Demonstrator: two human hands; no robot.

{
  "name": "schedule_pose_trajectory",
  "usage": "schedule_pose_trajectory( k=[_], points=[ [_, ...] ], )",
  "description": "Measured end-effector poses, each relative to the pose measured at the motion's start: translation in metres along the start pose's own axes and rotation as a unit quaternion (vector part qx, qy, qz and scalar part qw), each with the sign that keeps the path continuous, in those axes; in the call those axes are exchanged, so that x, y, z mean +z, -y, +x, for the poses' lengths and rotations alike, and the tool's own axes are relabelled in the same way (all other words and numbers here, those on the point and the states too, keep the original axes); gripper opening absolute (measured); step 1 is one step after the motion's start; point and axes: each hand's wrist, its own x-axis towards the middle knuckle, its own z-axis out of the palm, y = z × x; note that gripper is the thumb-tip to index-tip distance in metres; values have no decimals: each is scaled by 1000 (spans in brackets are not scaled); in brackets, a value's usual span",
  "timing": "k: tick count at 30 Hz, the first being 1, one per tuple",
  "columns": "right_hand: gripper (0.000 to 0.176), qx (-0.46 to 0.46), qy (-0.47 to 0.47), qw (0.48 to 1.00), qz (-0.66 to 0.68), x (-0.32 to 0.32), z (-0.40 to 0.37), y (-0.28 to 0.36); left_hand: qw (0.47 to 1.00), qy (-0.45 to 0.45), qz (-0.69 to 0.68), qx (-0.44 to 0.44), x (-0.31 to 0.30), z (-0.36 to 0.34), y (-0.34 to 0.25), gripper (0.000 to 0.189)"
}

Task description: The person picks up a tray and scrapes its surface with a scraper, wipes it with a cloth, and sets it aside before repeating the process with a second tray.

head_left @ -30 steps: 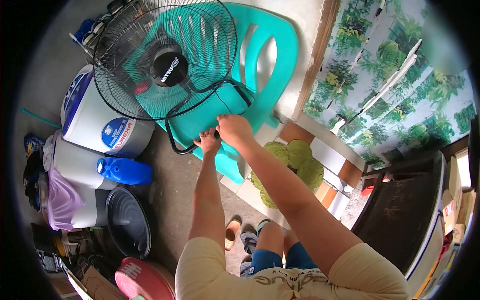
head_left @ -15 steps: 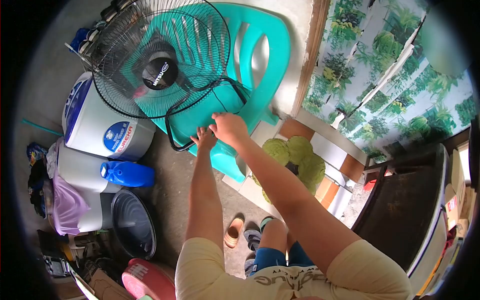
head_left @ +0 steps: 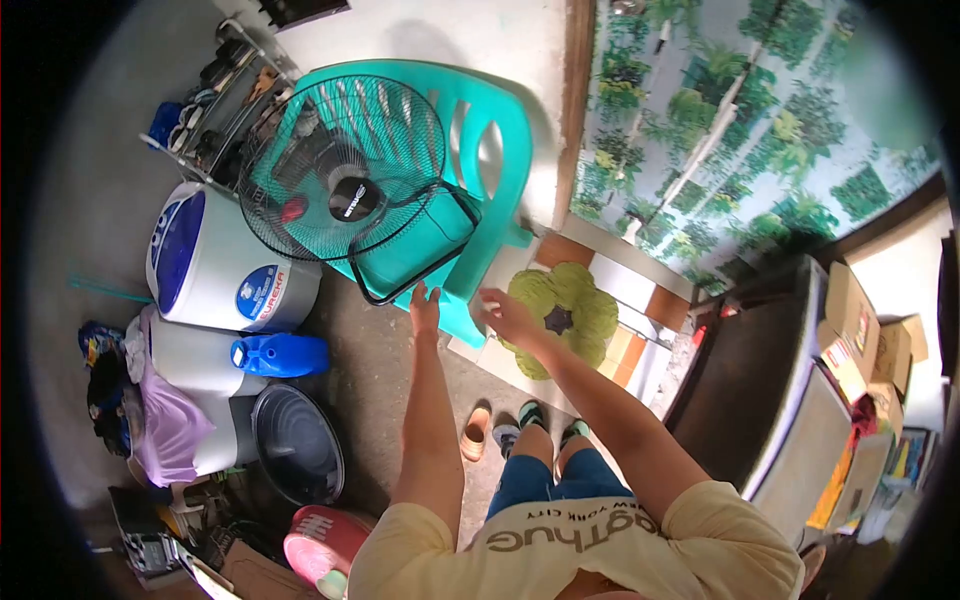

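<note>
A black wire-caged fan (head_left: 355,199) rests on the seat of a teal plastic chair (head_left: 512,150), its curved tube stand reaching the seat's front edge. My left hand (head_left: 425,309) is just in front of that edge, fingers apart and holding nothing. To its right my right hand (head_left: 508,316) hangs beside the chair's front corner, over the tiled floor, with its fingers partly curled and apart and nothing in them. Neither hand grips the fan or the chair.
At left stand a white and blue washing machine (head_left: 220,260), a blue jug (head_left: 280,355) and a black basin (head_left: 298,443). A red basin (head_left: 325,540) is lower down. A green flower-shaped mat (head_left: 565,345) lies right of the chair, near a dark cabinet (head_left: 745,350).
Both hands have drawn back from the chair's front edge and moved apart. The view has shifted, showing more of the wall, the shoe rack and the boxes.
</note>
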Motion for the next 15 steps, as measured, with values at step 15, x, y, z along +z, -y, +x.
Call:
schedule_pose_trajectory(
  k=[15],
  points=[
    [41, 41, -122, 992, 0, -83, -299, 53, 921, 364, -60, -127, 29, -273, -134, 49]
  ],
)
